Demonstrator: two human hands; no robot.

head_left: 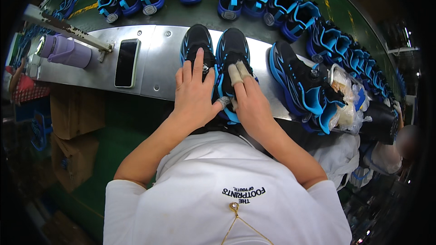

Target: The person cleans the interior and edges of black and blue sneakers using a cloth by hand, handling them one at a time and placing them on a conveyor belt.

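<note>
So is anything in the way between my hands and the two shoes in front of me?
Nothing visible is: your left hand is on the left shoe and your right hand on the right shoe. The right hand wears two tan finger covers, the left a grey thumb wrap.

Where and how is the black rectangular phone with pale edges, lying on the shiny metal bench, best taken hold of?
Probably grip the black rectangular phone across its long edges, from above and its right: it lies flat, and a chipped metal post stands to its left.
</note>
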